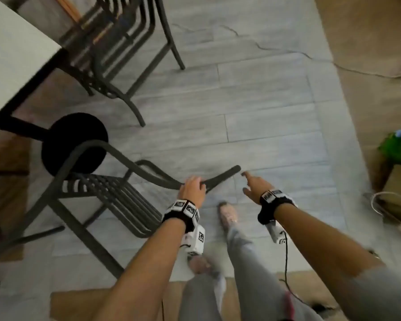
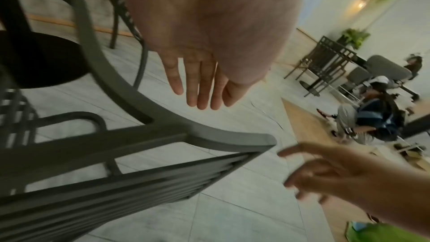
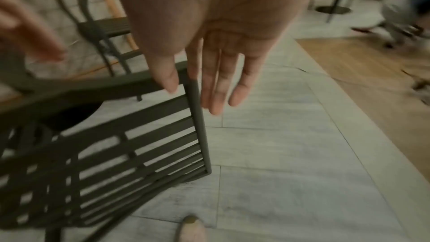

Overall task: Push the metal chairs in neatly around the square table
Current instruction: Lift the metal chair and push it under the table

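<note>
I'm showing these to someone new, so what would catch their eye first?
Probably the near metal chair, standing askew beside the square table, its curved top rail stretching toward the viewer. The left hand rests on that rail, while the right hand reaches open-fingered toward the rail's free end, not touching it. Behind, a second metal chair stands by the table's far side.

This looks like a café or restaurant seating area. Dark slatted metal chairs (image 1: pixel 107 195) stand around a pale square tabletop (image 1: pixel 14 56) on a black pedestal with a round base (image 1: pixel 74 140). More tables and padded chairs (image 2: pixel 330 65) stand farther off, with a potted plant (image 2: pixel 356 37) by the wall. The floor (image 1: pixel 252 112) is grey tile bordered by wood-look planks.
</note>
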Demonstrator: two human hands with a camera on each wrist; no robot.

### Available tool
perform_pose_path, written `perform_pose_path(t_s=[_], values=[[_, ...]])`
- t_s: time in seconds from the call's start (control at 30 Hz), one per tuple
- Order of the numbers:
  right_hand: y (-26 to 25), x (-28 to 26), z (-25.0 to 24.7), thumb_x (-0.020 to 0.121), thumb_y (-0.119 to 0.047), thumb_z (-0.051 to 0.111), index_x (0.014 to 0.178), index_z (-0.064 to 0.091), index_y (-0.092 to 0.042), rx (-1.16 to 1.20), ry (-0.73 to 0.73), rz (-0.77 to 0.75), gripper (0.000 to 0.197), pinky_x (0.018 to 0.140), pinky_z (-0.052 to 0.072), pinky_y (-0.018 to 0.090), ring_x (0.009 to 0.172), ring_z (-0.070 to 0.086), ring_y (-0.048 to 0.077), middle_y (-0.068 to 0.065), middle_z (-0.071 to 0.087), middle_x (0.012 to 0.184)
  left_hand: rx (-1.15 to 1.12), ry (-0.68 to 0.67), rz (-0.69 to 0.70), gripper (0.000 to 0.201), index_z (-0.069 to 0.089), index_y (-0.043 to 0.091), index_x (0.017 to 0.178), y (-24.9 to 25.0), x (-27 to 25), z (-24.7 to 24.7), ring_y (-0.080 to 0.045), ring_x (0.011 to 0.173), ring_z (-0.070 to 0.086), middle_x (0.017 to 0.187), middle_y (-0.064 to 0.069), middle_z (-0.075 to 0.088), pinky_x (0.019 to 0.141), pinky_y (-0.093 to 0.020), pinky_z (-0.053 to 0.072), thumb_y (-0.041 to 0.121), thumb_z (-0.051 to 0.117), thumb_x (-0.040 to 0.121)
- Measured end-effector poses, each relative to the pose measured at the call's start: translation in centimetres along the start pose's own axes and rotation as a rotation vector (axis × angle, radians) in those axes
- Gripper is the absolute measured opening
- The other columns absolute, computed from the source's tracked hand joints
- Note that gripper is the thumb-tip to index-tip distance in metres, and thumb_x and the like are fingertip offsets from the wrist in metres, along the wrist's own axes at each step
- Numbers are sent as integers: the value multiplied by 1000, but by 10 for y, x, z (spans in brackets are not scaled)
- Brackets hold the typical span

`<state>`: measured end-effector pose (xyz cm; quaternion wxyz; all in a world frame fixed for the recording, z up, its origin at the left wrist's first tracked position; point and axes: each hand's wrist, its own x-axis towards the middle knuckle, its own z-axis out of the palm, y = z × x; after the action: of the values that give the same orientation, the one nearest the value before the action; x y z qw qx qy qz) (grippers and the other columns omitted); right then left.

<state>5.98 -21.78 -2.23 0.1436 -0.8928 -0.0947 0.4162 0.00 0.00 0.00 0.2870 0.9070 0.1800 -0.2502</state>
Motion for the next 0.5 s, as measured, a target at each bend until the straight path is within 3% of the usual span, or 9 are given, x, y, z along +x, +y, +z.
perform_pose_path(t_s=[0.13,0.27,0.33,0.5], values=[[-2,29,-3,89,-23,55,116,42,-8,59,116,-98,33,78,50,44,99,62,39,17,63,118,-22,-153,-21,34,62,4,112,36,50,25,-37,112,59,120,-21,64,93,-41,45,27,45,94],[2,35,9,86,-18,56,109,35,-9,100,130,-102,32,71,53,47,88,64,41,17,65,110,67,-261,-44,48,59,10,115,56,75,52,-37,111,58,120,-17,64,96,-46,46,48,42,92],[7,39,13,84,-15,57,111,33,-9,81,111,-106,37,72,54,51,90,65,42,18,65,111,28,-302,-92,54,57,8,115,64,85,58,-37,113,59,122,-19,64,96,-42,45,54,39,91],[13,43,9,79,-11,66,110,26,-11,187,105,-73,50,79,55,53,103,65,38,17,63,121,80,-303,-27,69,64,12,101,77,77,44,-35,96,65,105,-15,69,76,-37,45,71,33,85]])
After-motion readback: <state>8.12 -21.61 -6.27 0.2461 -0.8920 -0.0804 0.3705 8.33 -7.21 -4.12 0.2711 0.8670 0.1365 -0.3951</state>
